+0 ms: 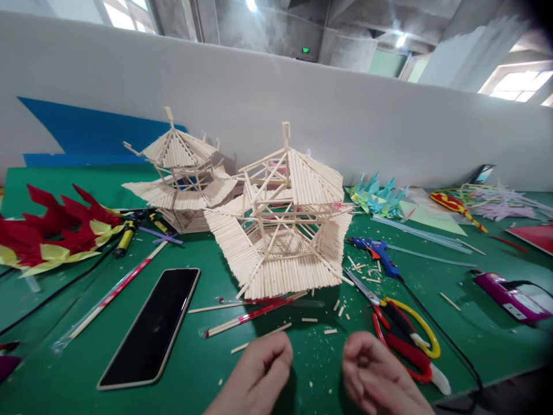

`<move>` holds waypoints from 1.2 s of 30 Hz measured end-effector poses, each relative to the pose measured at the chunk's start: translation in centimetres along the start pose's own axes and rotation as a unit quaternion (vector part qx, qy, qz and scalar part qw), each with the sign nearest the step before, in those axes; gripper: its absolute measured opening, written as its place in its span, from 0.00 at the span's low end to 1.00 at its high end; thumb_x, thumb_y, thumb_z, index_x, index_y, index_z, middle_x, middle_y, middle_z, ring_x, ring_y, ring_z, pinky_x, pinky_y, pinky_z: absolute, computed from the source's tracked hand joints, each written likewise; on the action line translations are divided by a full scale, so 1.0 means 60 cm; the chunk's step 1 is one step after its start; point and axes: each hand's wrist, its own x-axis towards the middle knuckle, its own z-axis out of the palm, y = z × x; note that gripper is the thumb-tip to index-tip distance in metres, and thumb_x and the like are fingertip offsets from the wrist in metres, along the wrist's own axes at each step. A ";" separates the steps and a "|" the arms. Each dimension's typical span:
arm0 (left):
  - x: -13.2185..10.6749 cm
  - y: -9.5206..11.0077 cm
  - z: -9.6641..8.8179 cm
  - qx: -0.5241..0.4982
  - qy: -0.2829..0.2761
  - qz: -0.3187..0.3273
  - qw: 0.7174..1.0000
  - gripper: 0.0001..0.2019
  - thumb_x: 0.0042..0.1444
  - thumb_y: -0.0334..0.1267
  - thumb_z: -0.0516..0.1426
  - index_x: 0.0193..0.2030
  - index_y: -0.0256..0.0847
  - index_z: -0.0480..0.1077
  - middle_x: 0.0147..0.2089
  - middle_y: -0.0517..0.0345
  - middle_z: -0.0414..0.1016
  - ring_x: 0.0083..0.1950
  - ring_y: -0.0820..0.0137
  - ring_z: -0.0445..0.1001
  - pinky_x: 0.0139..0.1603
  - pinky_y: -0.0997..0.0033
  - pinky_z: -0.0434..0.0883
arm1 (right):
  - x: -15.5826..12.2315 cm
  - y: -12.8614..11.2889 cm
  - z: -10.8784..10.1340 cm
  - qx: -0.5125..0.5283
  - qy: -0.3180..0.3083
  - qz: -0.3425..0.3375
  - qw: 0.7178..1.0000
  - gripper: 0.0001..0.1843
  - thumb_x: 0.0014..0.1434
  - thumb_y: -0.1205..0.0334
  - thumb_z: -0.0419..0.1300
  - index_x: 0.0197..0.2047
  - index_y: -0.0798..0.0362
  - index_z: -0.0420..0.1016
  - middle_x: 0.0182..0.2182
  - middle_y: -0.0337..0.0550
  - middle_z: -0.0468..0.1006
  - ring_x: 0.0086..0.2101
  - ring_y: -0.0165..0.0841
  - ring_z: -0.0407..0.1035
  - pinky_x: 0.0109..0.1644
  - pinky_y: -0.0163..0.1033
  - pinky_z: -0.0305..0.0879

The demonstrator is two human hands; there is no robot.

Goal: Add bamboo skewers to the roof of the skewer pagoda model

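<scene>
My left hand (263, 369) is closed in a loose fist at the bottom middle, with no object showing in it. Thin wooden sticks lie just beyond its knuckles. To its right, my right hand (375, 374) is curled with its fingertips folded in, and I see nothing held there. Beside it lie red-handled pliers (401, 349) and yellow-handled scissors (415, 317). Ahead of both hands stands a pavilion model (294, 276) made of wooden sticks, its upper roof partly covered and partly bare frame. Neither hand touches it.
A similar stick pavilion (177, 150) stands behind on the left. A phone (151, 328) lies at left. A blue glue gun (378, 253) with a trailing cable rests right of the model, among stick offcuts. A purple device (512, 297) lies far right; red-yellow folded paper (64, 230) is far left.
</scene>
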 end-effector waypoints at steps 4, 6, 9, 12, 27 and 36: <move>-0.009 -0.025 -0.034 0.079 0.074 -0.005 0.994 0.15 0.59 0.46 0.40 0.24 0.43 0.52 0.24 0.66 0.50 0.26 0.73 0.53 0.26 0.75 0.56 | 0.001 -0.022 -0.026 0.000 0.073 -0.079 0.994 0.11 0.51 0.58 0.58 0.21 0.53 0.68 0.19 0.36 0.65 0.21 0.26 0.53 0.25 0.31 0.50; -0.015 -0.039 -0.050 0.155 0.104 0.026 0.982 0.16 0.60 0.45 0.40 0.23 0.43 0.53 0.23 0.65 0.53 0.25 0.73 0.55 0.27 0.75 0.57 | 0.004 -0.030 -0.037 -0.003 0.114 -0.096 0.989 0.14 0.51 0.57 0.57 0.18 0.53 0.65 0.18 0.36 0.65 0.21 0.27 0.53 0.25 0.32 0.52; -0.018 -0.054 -0.062 0.264 0.139 0.135 0.945 0.13 0.60 0.39 0.45 0.25 0.42 0.60 0.24 0.63 0.64 0.27 0.72 0.63 0.29 0.75 0.61 | 0.010 -0.036 -0.046 -0.011 0.168 -0.119 0.979 0.16 0.50 0.53 0.58 0.18 0.52 0.63 0.16 0.35 0.64 0.20 0.27 0.52 0.23 0.32 0.52; -0.011 -0.058 -0.053 0.321 0.149 0.261 0.898 0.06 0.57 0.31 0.49 0.32 0.42 0.65 0.27 0.62 0.71 0.29 0.73 0.67 0.32 0.74 0.63 | 0.014 -0.037 -0.050 -0.034 0.229 -0.132 0.964 0.15 0.52 0.50 0.57 0.22 0.50 0.63 0.15 0.33 0.63 0.20 0.27 0.52 0.22 0.31 0.50; 0.101 -0.051 0.145 0.463 0.138 0.379 0.790 0.18 0.41 0.49 0.61 0.14 0.40 0.62 0.16 0.62 0.65 0.24 0.72 0.62 0.23 0.69 0.51 | 0.021 -0.033 -0.052 -0.178 0.216 -0.196 0.940 0.20 0.56 0.48 0.54 0.19 0.51 0.62 0.17 0.36 0.64 0.20 0.29 0.55 0.23 0.34 0.55; 0.061 -0.063 0.014 0.564 0.175 0.241 0.770 0.14 0.51 0.25 0.52 0.44 0.36 0.68 0.43 0.49 0.75 0.44 0.59 0.70 0.44 0.57 0.64 | 0.023 -0.026 -0.077 -0.299 0.186 -0.137 0.926 0.17 0.51 0.45 0.57 0.28 0.51 0.72 0.17 0.37 0.68 0.20 0.29 0.60 0.22 0.31 0.59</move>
